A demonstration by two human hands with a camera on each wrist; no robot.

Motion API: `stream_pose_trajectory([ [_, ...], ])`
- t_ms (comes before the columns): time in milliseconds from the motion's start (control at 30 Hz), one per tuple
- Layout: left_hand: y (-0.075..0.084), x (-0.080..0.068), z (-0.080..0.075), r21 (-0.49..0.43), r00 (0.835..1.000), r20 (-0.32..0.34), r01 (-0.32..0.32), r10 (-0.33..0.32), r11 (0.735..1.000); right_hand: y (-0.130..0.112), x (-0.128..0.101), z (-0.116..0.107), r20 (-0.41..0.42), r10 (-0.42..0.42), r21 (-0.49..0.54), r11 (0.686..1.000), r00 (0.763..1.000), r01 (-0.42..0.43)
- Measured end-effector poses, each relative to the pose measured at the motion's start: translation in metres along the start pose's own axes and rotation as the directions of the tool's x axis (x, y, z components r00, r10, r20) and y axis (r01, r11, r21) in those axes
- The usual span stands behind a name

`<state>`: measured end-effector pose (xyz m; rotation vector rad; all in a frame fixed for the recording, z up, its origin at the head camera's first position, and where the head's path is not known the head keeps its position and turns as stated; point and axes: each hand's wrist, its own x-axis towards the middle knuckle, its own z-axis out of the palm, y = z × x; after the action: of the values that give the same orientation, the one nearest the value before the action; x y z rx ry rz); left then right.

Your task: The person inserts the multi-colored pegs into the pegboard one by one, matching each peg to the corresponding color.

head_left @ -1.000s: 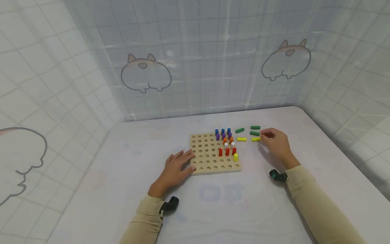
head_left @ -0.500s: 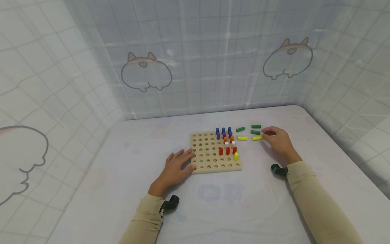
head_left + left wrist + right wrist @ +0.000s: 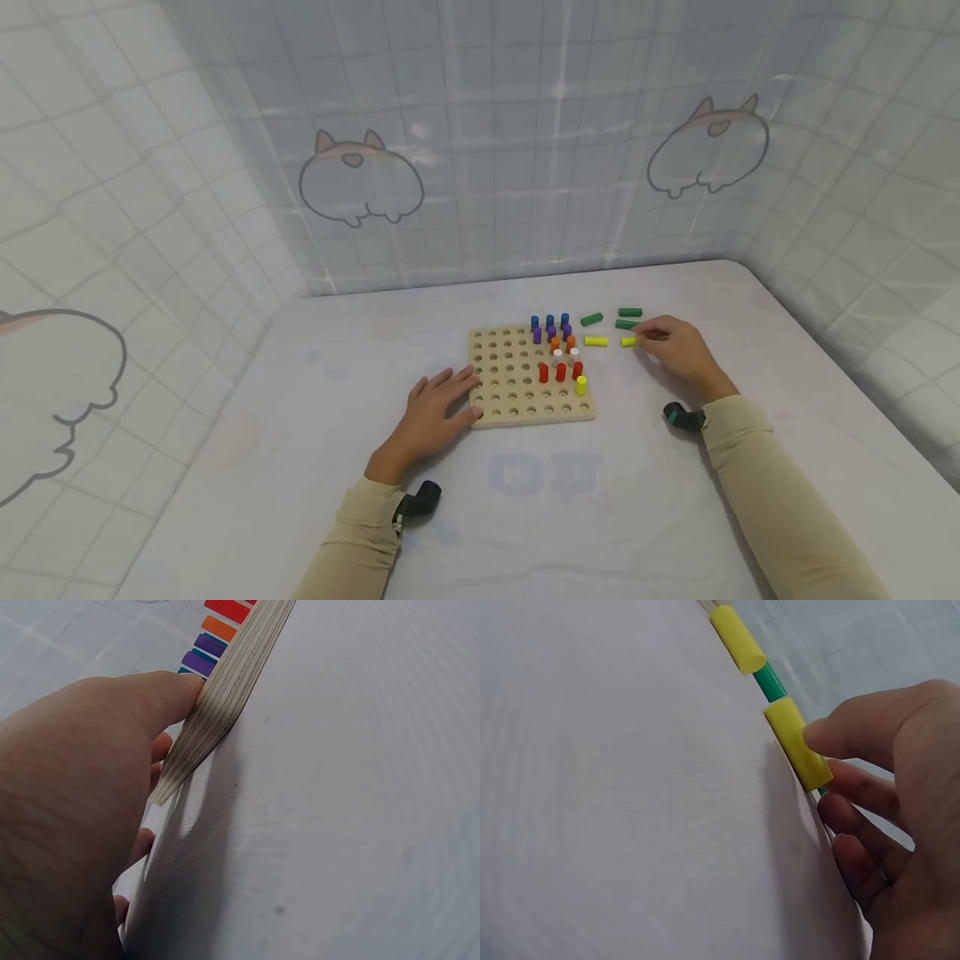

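Observation:
A wooden pegboard (image 3: pixel 513 392) lies on the table, with coloured pegs standing in holes on its right part. My left hand (image 3: pixel 433 418) lies at the board's left edge, fingers spread, the thumb on its near corner. In the left wrist view the thumb meets the layered side of the board (image 3: pixel 225 686). To the right of the board, my right hand (image 3: pixel 681 350) pinches the end of a lying yellow peg (image 3: pixel 799 742) between thumb and index finger. Another yellow peg (image 3: pixel 596 341) lies closer to the board. A green peg (image 3: pixel 626 324) lies just behind the pinched one.
Two more green pegs, one at the back (image 3: pixel 630 312) and a tilted one (image 3: pixel 592 319) beside the blue pegs (image 3: pixel 550 322), lie on the white-covered table (image 3: pixel 315 500). A tiled-pattern curtain (image 3: pixel 525 167) encloses the back and sides.
My right hand first drew slightly right, off the yellow peg, then came back left, its fingertips now over the peg's right end. The left hand stays put.

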<state>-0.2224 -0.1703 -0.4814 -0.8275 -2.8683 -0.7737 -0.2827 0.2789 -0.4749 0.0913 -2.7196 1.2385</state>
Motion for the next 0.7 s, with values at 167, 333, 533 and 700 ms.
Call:
stream_pose_trajectory([
  [167, 0.0027, 0.0012, -0.0017, 0.011, 1.000, 0.007, 0.007, -0.007, 1.000, -0.0051, -0.0007, 0.0001, 0.036, -0.010, -0.044, 0.999, 0.999, 0.011],
  [333, 0.0031, 0.0019, -0.0020, 0.008, 1.000, 0.005, -0.002, 0.002, 1.000, -0.0081, 0.0003, 0.0036, 0.031, -0.033, -0.116, 0.993, 0.999, 0.037],
  [533, 0.0018, 0.0000, -0.0020, 0.005, 1.000, 0.019, 0.018, -0.018, 1.000, -0.0085, 0.0002, 0.0065, 0.043, -0.034, -0.155, 0.987, 0.998, 0.040],
  [700, 0.0008, -0.0006, -0.0017, 0.000, 1.000, 0.016, 0.015, -0.015, 1.000, -0.0097, -0.0008, 0.0059, 0.031, -0.035, -0.166, 0.985, 0.999, 0.040],
])
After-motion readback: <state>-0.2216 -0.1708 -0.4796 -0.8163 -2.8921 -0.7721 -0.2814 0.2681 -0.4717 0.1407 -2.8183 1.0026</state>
